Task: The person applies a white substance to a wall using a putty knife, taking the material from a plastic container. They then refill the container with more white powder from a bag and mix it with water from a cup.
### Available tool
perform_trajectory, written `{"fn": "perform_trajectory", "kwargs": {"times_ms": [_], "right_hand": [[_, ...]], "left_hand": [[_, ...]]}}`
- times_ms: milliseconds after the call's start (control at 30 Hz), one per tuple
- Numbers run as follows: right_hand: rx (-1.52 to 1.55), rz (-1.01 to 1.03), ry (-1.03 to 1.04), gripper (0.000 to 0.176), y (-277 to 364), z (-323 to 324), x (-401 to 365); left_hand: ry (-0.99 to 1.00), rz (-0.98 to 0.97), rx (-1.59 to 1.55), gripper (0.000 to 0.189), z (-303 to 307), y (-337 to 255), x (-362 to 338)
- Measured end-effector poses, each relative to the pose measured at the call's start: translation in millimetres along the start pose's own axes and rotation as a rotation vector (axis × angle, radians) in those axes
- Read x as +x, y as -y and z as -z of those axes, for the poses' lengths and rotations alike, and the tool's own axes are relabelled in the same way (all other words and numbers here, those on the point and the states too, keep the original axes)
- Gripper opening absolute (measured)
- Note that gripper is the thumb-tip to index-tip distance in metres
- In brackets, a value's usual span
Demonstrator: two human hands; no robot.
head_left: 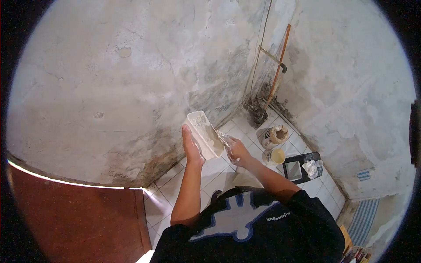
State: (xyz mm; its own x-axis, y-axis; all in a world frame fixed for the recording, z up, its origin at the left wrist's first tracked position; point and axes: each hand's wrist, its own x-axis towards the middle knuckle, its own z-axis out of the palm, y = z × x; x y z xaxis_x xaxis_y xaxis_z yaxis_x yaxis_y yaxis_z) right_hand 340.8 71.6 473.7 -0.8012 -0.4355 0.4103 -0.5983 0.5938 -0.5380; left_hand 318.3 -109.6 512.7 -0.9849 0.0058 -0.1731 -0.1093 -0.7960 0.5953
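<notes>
A white rectangular trough [204, 135], smeared with pale paste, is tilted in front of the black shirt. My left hand [192, 147] is wrapped round its left side and lower end. At the trough's right edge, my right hand [238, 152] is closed on a paste-covered tool [224, 139], whose blade touches or nearly touches the rim. White paste is stuck to the fingers of my right hand. How much paste lies inside the trough is hard to tell.
On the tiled floor [213, 172] are an open bucket [276, 135], a smaller yellowish tub [276, 156] and a black tray [302, 168] with white items. An orange-handled pole [279, 65] leans in the corner beside a pipe. A stained wall [109, 87] and a red-brown surface [79, 215] are at left.
</notes>
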Motion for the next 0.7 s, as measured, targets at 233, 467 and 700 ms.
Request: {"fn": "perform_trajectory", "kwargs": {"times_ms": [233, 467, 700], "right_hand": [[-0.081, -0.317, 0.311, 0.063, -12.5, 8.6, 3.2], [0.579, -0.344, 0.055, 0.035, -118.5, -14.2, 0.9], [1.512, -0.79, -0.271, 0.022, -246.4, -42.7, 25.7]], "left_hand": [[-0.032, -0.009, -0.077, 0.064, -4.5, -0.3, 0.1], [-0.08, -0.052, -0.052, 0.063, -10.6, -1.2, 23.6], [-0.109, -0.023, 0.016, 0.058, 3.6, 7.6, 72.0]]}}
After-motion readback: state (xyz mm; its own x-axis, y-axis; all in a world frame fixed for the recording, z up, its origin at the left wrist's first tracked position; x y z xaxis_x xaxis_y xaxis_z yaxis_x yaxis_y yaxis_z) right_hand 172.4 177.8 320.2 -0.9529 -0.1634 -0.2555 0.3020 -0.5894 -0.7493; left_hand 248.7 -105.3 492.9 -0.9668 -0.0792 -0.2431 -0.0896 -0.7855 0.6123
